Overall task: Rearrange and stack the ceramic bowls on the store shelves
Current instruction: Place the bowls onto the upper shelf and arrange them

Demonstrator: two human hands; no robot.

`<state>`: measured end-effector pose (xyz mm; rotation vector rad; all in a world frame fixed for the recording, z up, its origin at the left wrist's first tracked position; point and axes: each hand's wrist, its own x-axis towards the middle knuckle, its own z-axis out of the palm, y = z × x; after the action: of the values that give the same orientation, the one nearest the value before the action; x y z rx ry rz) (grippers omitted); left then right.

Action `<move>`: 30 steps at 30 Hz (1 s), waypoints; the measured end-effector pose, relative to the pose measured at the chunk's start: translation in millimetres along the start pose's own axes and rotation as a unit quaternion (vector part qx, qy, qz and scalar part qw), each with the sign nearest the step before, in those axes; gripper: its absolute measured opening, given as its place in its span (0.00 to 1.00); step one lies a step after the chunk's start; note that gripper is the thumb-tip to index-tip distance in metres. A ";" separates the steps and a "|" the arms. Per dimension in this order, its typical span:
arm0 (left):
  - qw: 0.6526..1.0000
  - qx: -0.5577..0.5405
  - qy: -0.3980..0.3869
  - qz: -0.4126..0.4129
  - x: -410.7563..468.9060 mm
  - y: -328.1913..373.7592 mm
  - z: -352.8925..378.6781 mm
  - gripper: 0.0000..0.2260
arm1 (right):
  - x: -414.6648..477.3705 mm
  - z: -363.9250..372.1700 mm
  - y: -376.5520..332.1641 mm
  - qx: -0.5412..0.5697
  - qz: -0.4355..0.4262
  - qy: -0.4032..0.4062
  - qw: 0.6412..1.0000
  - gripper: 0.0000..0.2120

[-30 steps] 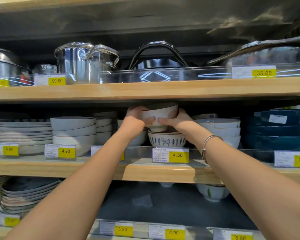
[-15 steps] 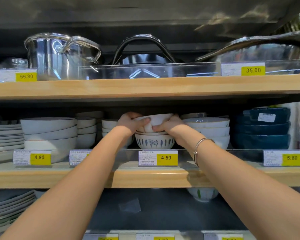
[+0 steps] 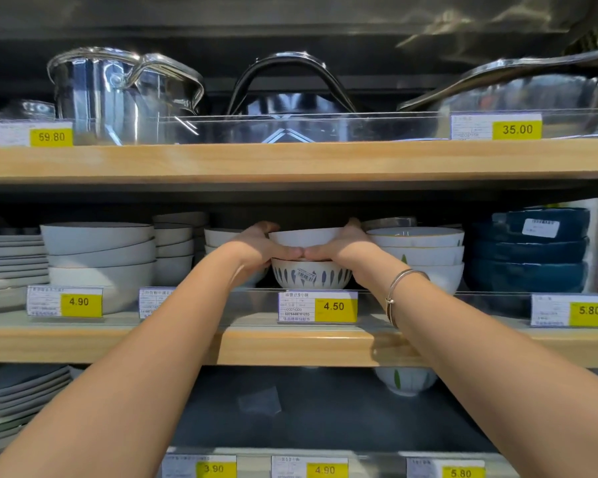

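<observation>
Your left hand [image 3: 256, 248]: grasps white bowl [image 3: 304, 237], left side.
Your right hand [image 3: 349, 248]: grasps its right side.
White bowl: sits atop patterned bowl [image 3: 311, 276].

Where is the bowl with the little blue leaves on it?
The leaf-patterned bowl sits on the middle shelf, centre of the head view, right behind the 4.50 price tag. Another white bowl, held by both hands, rests on top of it.

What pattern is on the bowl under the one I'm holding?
Dark blue leaf-shaped strokes on white, on the lower bowl; head view.
</observation>
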<state>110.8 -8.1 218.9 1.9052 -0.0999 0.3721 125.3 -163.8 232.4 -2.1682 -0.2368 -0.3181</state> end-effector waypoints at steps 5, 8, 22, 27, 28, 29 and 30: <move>1.000 0.013 0.018 0.007 1.9 -2.0 -5.8 0.53 | 1.9 -1.7 -2.8 0.040 -0.012 0.016 0.999 0.45; 0.999 0.024 0.028 0.019 4.1 -3.2 -5.9 0.43 | 0.0 -1.1 -0.6 0.014 -0.042 0.003 0.999 0.43; 0.992 0.105 0.054 0.048 -2.1 0.4 0.1 0.30 | -11.0 1.9 8.0 -0.017 -0.061 -0.001 0.998 0.31; 0.992 0.102 0.058 0.047 -0.2 0.4 -2.5 0.31 | -10.5 2.0 8.2 -0.013 -0.070 0.009 0.997 0.32; 0.992 0.096 0.062 0.049 0.1 0.1 -3.3 0.31 | -10.2 2.0 7.6 -0.009 -0.070 0.011 0.997 0.32; 0.993 0.091 0.065 0.048 -0.1 0.0 -4.5 0.31 | -9.9 2.1 7.1 -0.006 -0.068 0.010 0.998 0.31; 0.993 0.088 0.066 0.048 0.2 -0.5 -5.5 0.31 | -9.6 2.8 6.8 -0.007 -0.068 0.007 0.998 0.31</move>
<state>110.1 -2.8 220.2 2.0475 -0.0736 0.5880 118.5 -165.9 222.6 -2.1668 -0.3752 -0.4135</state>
